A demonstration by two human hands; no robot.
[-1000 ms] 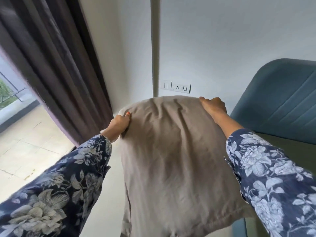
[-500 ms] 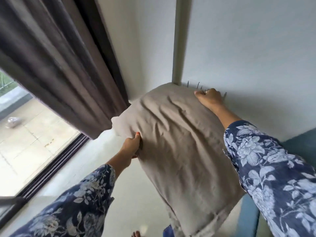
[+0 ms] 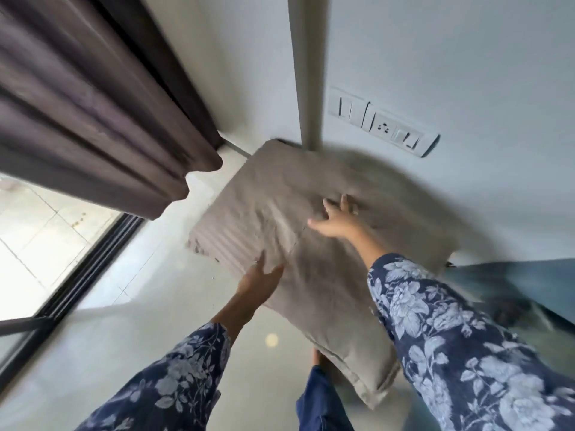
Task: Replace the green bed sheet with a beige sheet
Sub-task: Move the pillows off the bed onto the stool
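Note:
A beige pillow (image 3: 311, 244) lies tilted near the floor, in the corner by the wall, motion-blurred at its far right side. My left hand (image 3: 259, 276) touches its near left edge with straight fingers. My right hand (image 3: 334, 220) is spread with splayed fingers over the pillow's top face. Whether it touches the fabric I cannot tell. A strip of the green bed sheet (image 3: 553, 343) shows at the right edge, below the blue headboard (image 3: 513, 284). No loose beige sheet is in view.
A dark curtain (image 3: 93, 104) hangs at the left over a glass sliding door (image 3: 46, 244). A vertical pipe (image 3: 306, 73) and a switch plate (image 3: 382, 122) sit on the white wall. My foot (image 3: 317, 357) stands on the pale tiled floor (image 3: 140, 321) beneath the pillow.
The pillow has dropped from chest height down toward the floor corner. Both hands have let go of their grip and opened; the view has tipped downward.

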